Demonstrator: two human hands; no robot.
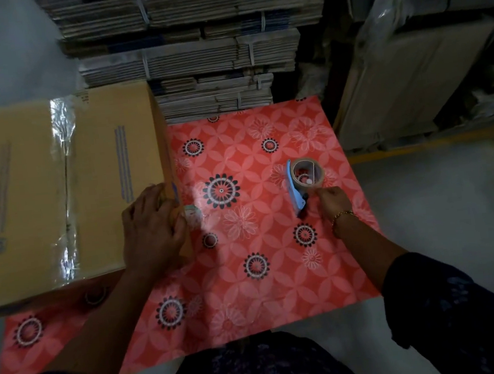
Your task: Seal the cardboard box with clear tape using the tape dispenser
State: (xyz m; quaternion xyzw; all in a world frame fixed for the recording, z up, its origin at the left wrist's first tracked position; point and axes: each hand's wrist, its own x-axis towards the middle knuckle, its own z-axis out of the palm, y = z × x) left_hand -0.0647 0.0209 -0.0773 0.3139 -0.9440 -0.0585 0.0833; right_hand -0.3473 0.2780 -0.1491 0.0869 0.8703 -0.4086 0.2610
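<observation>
1. Two hands work over the red floral mat (248,277): the left hand (153,229) lies with fingers curled over the box (59,192) at its near right corner, steadying it.
2. Right hand (333,201) touches the dispenser's (302,181) handle end, fingers bent; whether it grips I cannot tell.
3. Clear tape (66,189) already runs along the box's top seam, so that seam looks done.
4. Next probably calls for a firm grip on the dispenser or letting it go.
5. Bundled flat cardboard (195,41) stands beyond.
</observation>
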